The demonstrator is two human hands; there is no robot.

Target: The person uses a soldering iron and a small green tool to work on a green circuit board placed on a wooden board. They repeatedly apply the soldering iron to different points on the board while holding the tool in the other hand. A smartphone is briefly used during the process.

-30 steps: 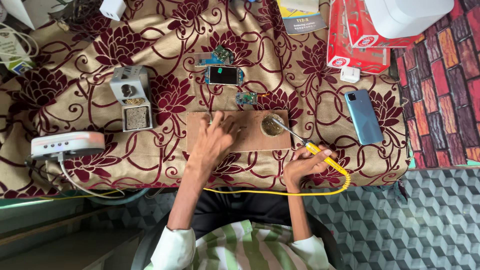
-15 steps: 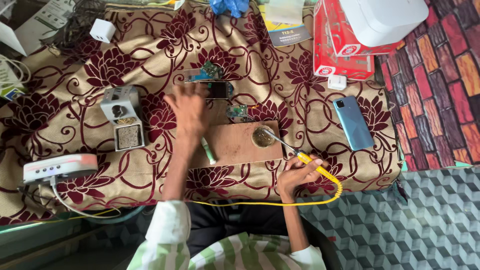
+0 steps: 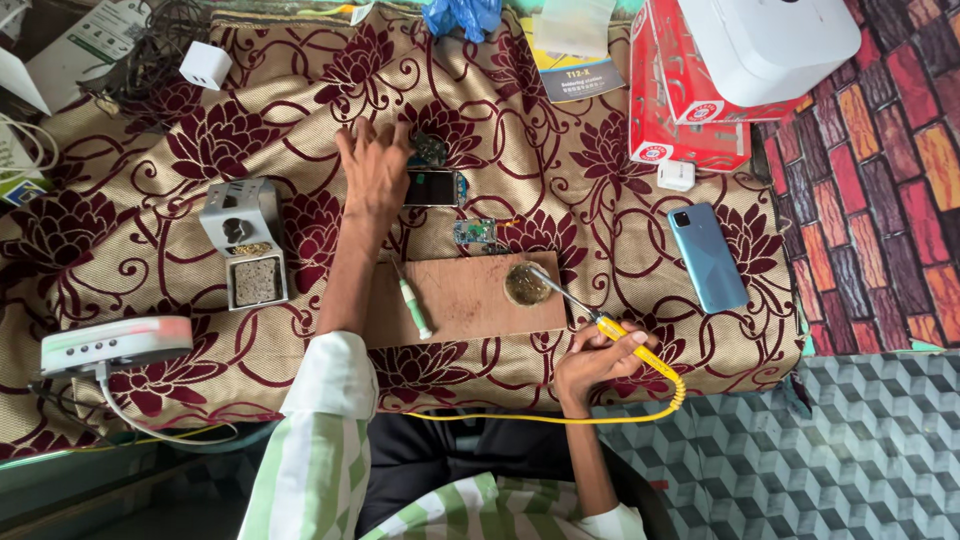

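In the head view, the left hand (image 3: 375, 170) lies spread open, fingers splayed, on the bench (image 3: 600, 200) draped in a tan cloth with maroon flowers. Its fingertips reach a small dark circuit module (image 3: 430, 148), and just right of its palm lies a small black device with a lit screen (image 3: 433, 187). The right hand (image 3: 592, 358) is closed around the yellow handle of a soldering iron (image 3: 600, 325), whose metal tip rests in a small round tin of brownish paste (image 3: 527, 284). That tin sits on a flat brown wooden board (image 3: 480, 305) between the two hands. A white and green pen-like tool (image 3: 414, 308) lies on the board beside the left forearm. Above the board, a small green circuit board (image 3: 474, 232) sits on the cloth. Left of the left hand stands a grey metal iron stand with sponge (image 3: 243, 240). A blue smartphone (image 3: 707, 257) lies face down, right of the right hand.
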